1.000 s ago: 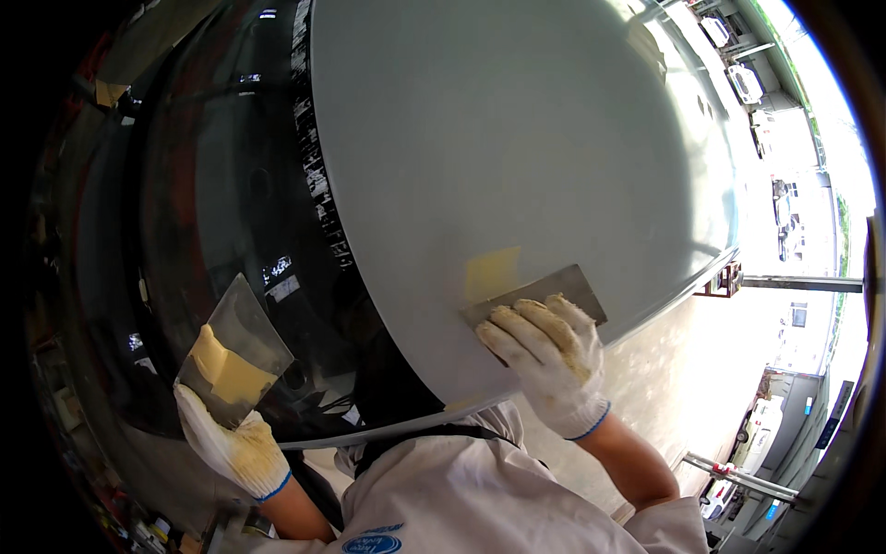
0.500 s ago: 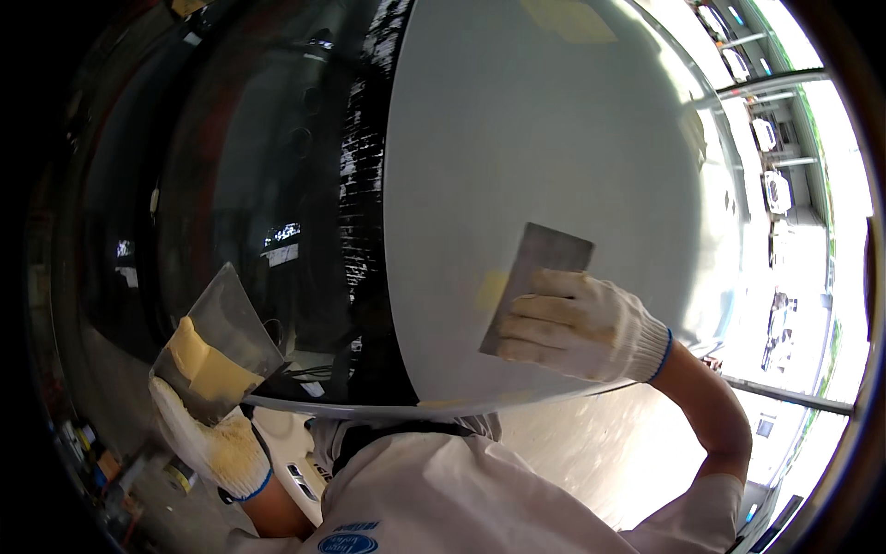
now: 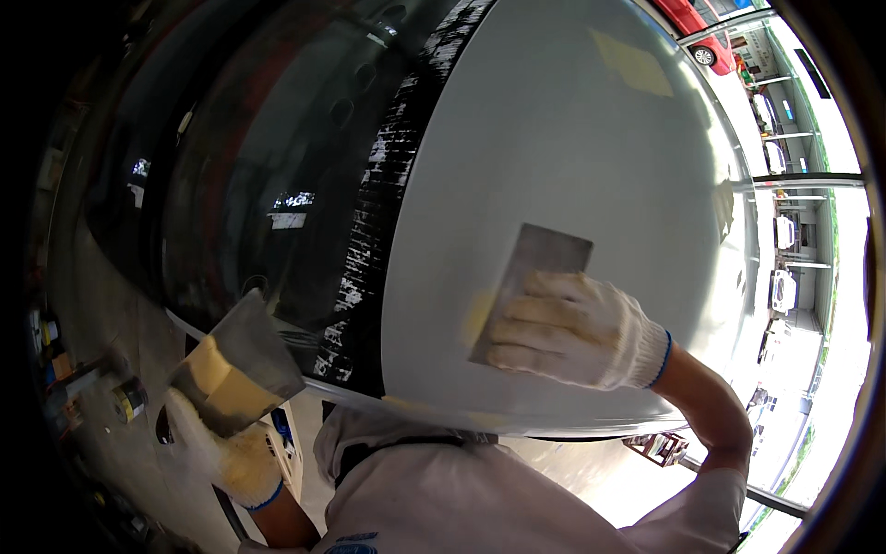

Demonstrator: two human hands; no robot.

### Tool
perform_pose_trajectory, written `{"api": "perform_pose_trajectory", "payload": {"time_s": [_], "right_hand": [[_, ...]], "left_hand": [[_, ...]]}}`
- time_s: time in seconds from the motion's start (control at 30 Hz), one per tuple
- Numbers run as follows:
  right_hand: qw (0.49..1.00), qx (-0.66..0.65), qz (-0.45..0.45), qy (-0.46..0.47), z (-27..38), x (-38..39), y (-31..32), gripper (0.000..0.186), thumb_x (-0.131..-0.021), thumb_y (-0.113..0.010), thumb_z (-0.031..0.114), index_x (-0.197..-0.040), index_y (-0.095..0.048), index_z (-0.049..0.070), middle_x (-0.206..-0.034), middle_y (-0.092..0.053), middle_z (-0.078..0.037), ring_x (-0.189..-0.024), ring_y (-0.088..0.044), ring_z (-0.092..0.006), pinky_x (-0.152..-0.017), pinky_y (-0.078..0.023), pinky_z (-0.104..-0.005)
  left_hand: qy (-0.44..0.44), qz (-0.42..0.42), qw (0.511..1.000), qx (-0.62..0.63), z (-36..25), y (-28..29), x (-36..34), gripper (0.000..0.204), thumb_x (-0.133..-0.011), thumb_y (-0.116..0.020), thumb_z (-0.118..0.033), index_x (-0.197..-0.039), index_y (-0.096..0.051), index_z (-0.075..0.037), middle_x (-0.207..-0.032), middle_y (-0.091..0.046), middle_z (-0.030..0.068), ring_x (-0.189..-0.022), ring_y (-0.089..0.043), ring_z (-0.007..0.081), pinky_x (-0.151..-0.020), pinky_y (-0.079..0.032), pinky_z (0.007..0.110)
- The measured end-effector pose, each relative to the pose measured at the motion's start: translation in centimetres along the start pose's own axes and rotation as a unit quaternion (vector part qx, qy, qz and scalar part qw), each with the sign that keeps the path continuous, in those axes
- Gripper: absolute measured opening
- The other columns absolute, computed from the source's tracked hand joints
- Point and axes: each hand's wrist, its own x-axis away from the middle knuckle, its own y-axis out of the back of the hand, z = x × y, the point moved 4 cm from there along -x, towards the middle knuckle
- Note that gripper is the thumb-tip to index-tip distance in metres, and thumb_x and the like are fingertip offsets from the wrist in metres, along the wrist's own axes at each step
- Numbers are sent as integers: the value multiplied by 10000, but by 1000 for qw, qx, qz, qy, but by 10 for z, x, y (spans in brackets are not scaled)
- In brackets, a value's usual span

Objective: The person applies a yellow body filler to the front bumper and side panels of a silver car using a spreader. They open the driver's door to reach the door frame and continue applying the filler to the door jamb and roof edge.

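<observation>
My right hand, in a white knitted glove, is closed on a thin grey putty scraper. The scraper is held flat over a light grey car panel; whether its edge touches cannot be told. A pale yellow patch shows beside its left edge. At the lower left, my left hand wears a similar glove and grips a thin, translucent-looking putty plate. A thick lump of yellow putty lies on that plate. The thumb shows at the plate's left; the other fingers are hidden behind it.
A larger yellow patch marks the panel's far end. Dark car glass with a black border adjoins the panel on the left. A roll of tape rests on the floor, lower left. Beyond the panel's right side stand a red car and several others.
The head view has turned, so the panel slants more to the right. My left hand with the putty plate has moved slightly right and down in view; the scraper has shifted slightly left and down.
</observation>
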Motion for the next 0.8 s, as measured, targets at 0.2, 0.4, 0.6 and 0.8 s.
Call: {"api": "perform_pose_trajectory", "payload": {"time_s": [0.2, 0.4, 0.6, 0.8], "right_hand": [[999, -44, -1, 18, -11, -16, -27, 208, -860, -662, 128, -1064, -681, 164, -1049, -659, 20, -1065, -633, -163, -962, -528, -377], [998, -62, 26, 22, -5, 6, -22, 227, -864, -666, 132, -1088, -671, 165, -1069, -658, 28, -1077, -632, -160, -981, -521, -384], [999, -40, -5, 35, -6, -15, -27, 265, -844, -675, 123, -1106, -667, 164, -1091, -659, 23, -1082, -632, -168, -975, -518, -395], [997, -40, 13, 67, 4, -1, -10, 234, -829, -681, 96, -1059, -680, 136, -1062, -661, -7, -1046, -635, -182, -969, -520, -391]], "left_hand": [[-85, 39, 995, -34, -34, -9, 22, 659, -774, -706, 83, -1393, -483, 43, -1243, -590, 230, -1062, -653, 330, -898, -568, 353], [-108, 39, 990, -78, -39, -1, 27, 631, -892, -683, -247, -1380, -475, 96, -1254, -592, 274, -1105, -639, 377, -898, -561, 398], [-117, 3, 984, -133, -44, 9, 31, 678, -957, -637, -420, -1363, -499, 104, -1228, -617, 284, -1127, -636, 370, -917, -545, 384], [-87, -21, 978, -191, -8, 19, 51, 594, -979, -626, -339, -1379, -500, 82, -1242, -617, 244, -1092, -641, 321, -913, -545, 355]]}}
